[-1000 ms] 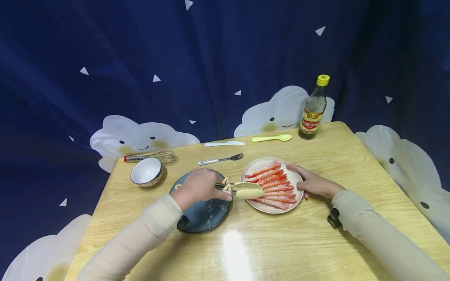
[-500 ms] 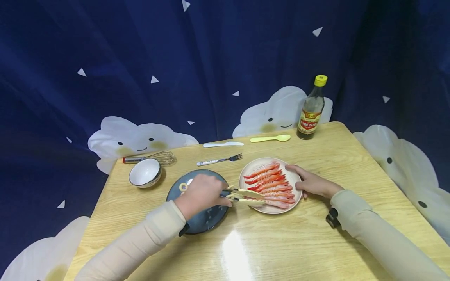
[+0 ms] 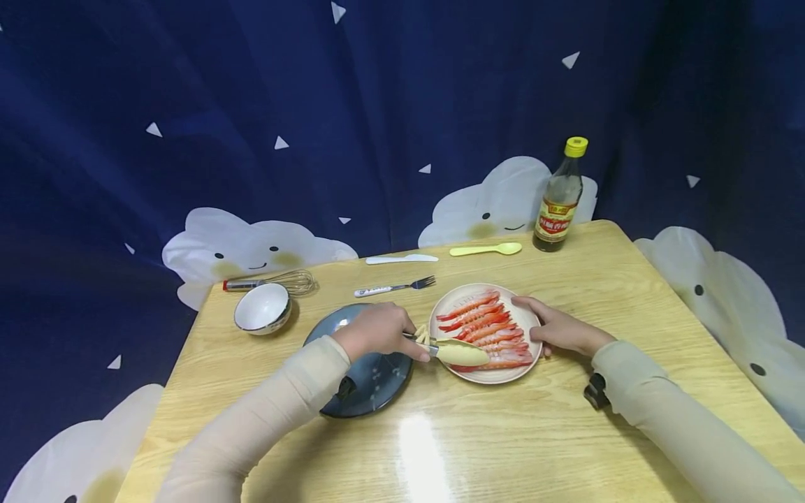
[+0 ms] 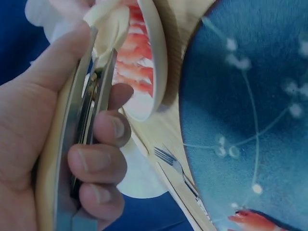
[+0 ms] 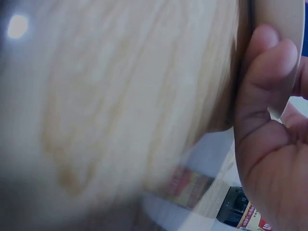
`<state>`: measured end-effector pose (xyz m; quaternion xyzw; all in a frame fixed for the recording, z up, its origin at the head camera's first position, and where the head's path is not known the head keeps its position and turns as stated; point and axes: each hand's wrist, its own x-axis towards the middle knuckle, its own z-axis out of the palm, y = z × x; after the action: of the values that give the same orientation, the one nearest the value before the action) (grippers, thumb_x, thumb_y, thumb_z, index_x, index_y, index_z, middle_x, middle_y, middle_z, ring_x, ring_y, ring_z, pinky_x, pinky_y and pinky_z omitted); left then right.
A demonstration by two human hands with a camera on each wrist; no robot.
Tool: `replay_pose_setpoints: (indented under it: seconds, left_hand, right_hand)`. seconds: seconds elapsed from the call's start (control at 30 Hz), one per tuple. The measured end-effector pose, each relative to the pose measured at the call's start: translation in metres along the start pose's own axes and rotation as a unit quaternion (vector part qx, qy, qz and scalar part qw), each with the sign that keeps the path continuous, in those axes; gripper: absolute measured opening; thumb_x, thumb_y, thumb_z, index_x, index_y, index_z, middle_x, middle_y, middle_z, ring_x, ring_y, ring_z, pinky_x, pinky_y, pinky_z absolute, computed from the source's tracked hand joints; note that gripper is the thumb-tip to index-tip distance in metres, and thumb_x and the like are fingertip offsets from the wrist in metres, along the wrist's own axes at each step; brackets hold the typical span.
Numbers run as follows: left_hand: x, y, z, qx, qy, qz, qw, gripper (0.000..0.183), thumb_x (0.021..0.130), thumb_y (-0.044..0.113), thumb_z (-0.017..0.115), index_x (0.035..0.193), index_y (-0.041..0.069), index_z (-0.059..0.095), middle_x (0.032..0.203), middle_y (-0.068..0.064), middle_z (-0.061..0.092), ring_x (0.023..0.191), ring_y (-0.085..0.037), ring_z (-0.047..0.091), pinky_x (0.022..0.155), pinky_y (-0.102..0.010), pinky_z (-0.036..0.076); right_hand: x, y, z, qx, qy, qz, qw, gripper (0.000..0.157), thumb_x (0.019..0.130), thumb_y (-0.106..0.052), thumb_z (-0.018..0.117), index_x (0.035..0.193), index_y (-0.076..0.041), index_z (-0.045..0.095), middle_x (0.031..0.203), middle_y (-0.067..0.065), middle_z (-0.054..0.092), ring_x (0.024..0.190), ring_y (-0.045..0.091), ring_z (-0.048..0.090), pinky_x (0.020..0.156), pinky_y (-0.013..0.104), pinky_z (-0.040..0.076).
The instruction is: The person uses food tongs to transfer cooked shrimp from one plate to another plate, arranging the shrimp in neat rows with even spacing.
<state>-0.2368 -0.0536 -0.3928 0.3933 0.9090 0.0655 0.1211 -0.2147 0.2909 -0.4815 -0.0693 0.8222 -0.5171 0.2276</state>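
My left hand (image 3: 383,332) grips a pair of tongs (image 3: 462,353) with metal handles and cream tips. In the left wrist view the fingers wrap around the handles (image 4: 62,159). The tips reach over the front of a pale round plate (image 3: 448,302), overlapping the nearest shrimp there. Several red-and-white shrimp (image 3: 479,323) lie in a row on that plate. At its right rim my right hand (image 3: 562,328) holds the edge; in the right wrist view the fingers and thumb bend around the rim. Beneath my left forearm and hand sits a dark blue plate (image 3: 377,391), partly covered.
A red piece like a shrimp (image 4: 252,220) shows on the blue plate's edge. Behind lie a fork (image 3: 396,286), a white knife (image 3: 402,258) and a yellow spoon (image 3: 486,249). A white bowl (image 3: 263,309) and whisk (image 3: 295,281) stand left; a sauce bottle (image 3: 556,202) stands back right.
My left hand and the tongs have shifted right, and the spread tips have come together over the front shrimp. That shrimp looks redder and slightly moved. My right hand stays at the rim.
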Motion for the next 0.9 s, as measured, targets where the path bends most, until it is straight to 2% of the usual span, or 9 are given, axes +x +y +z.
replay_pose_setpoints:
  seconds: [0.13, 0.2, 0.33, 0.47, 0.6, 0.67, 0.73, 0.8, 0.9]
  left_hand:
    - [-0.001, -0.004, 0.001, -0.004, -0.019, -0.006, 0.9998, 0.052, 0.062, 0.066, 0.059, 0.048, 0.021, 0.035, 0.045, 0.011, 0.024, 0.044, -0.006, 0.023, 0.042, -0.024, 0.023]
    - [-0.005, -0.005, 0.0, -0.001, -0.016, -0.005, 0.9999, 0.053, 0.062, 0.065, 0.059, 0.05, 0.021, 0.034, 0.046, 0.01, 0.024, 0.044, -0.007, 0.023, 0.042, -0.024, 0.022]
    - [-0.02, -0.01, -0.008, 0.02, 0.025, -0.005, 0.9995, 0.052, 0.061, 0.068, 0.058, 0.051, 0.021, 0.036, 0.047, 0.011, 0.026, 0.044, -0.007, 0.025, 0.041, -0.025, 0.024]
    - [-0.04, -0.021, -0.019, 0.047, 0.077, -0.027, 0.9956, 0.048, 0.06, 0.07, 0.056, 0.051, 0.025, 0.041, 0.046, 0.014, 0.029, 0.044, -0.005, 0.029, 0.041, -0.025, 0.026]
    - [-0.061, -0.035, -0.026, 0.052, 0.087, -0.078, 0.9918, 0.046, 0.061, 0.071, 0.054, 0.056, 0.026, 0.052, 0.048, 0.013, 0.039, 0.044, -0.005, 0.034, 0.043, -0.026, 0.028]
    - [-0.071, -0.041, -0.026, 0.051, 0.085, -0.116, 0.9883, 0.051, 0.06, 0.073, 0.052, 0.07, 0.024, 0.064, 0.057, 0.012, 0.052, 0.049, -0.005, 0.043, 0.045, -0.026, 0.032]
    - [-0.081, -0.046, -0.026, 0.048, 0.085, -0.159, 0.9824, 0.062, 0.058, 0.075, 0.051, 0.089, 0.024, 0.068, 0.073, 0.007, 0.062, 0.058, -0.009, 0.053, 0.047, -0.028, 0.036]
    - [-0.091, -0.052, -0.025, 0.048, 0.092, -0.203, 0.9737, 0.074, 0.055, 0.078, 0.049, 0.103, 0.024, 0.065, 0.088, 0.001, 0.065, 0.067, -0.017, 0.059, 0.049, -0.031, 0.04]
    - [-0.106, -0.062, -0.021, 0.051, 0.115, -0.242, 0.9622, 0.079, 0.053, 0.08, 0.047, 0.1, 0.019, 0.066, 0.084, -0.003, 0.065, 0.068, -0.023, 0.059, 0.049, -0.034, 0.04]
  right_hand:
    - [0.003, -0.002, 0.005, 0.004, -0.001, 0.004, 1.0, 0.075, 0.073, 0.005, 0.047, 0.138, -0.019, 0.017, 0.127, 0.028, 0.025, 0.045, 0.017, 0.047, 0.042, 0.035, 0.043]
    - [0.004, -0.003, 0.006, 0.001, -0.002, 0.005, 1.0, 0.075, 0.073, 0.005, 0.047, 0.138, -0.019, 0.017, 0.127, 0.028, 0.025, 0.045, 0.018, 0.048, 0.042, 0.035, 0.043]
    - [0.004, -0.007, 0.005, -0.006, -0.002, 0.001, 1.0, 0.074, 0.074, 0.004, 0.047, 0.138, -0.018, 0.017, 0.125, 0.029, 0.027, 0.044, 0.018, 0.048, 0.042, 0.036, 0.043]
    - [0.004, -0.011, 0.002, -0.006, -0.004, -0.001, 1.0, 0.074, 0.075, 0.004, 0.046, 0.138, -0.019, 0.016, 0.126, 0.029, 0.026, 0.044, 0.018, 0.048, 0.043, 0.036, 0.043]
    - [0.003, -0.01, 0.001, -0.005, -0.006, 0.002, 1.0, 0.074, 0.075, 0.005, 0.047, 0.138, -0.02, 0.016, 0.126, 0.03, 0.025, 0.044, 0.018, 0.048, 0.042, 0.037, 0.043]
    - [0.003, -0.008, 0.0, -0.004, -0.005, 0.0, 1.0, 0.075, 0.074, 0.005, 0.047, 0.138, -0.019, 0.016, 0.125, 0.03, 0.026, 0.044, 0.019, 0.048, 0.042, 0.037, 0.043]
    - [0.002, -0.006, 0.0, -0.008, -0.004, 0.0, 1.0, 0.075, 0.074, 0.005, 0.047, 0.138, -0.019, 0.016, 0.126, 0.03, 0.025, 0.044, 0.019, 0.048, 0.042, 0.036, 0.043]
    - [0.002, -0.005, 0.0, -0.009, -0.004, 0.0, 1.0, 0.075, 0.074, 0.005, 0.047, 0.138, -0.019, 0.015, 0.127, 0.029, 0.024, 0.044, 0.018, 0.048, 0.043, 0.036, 0.043]
    - [0.0, -0.002, 0.0, -0.006, -0.001, 0.009, 1.0, 0.075, 0.075, 0.004, 0.047, 0.138, -0.02, 0.015, 0.128, 0.028, 0.023, 0.044, 0.017, 0.047, 0.043, 0.036, 0.043]
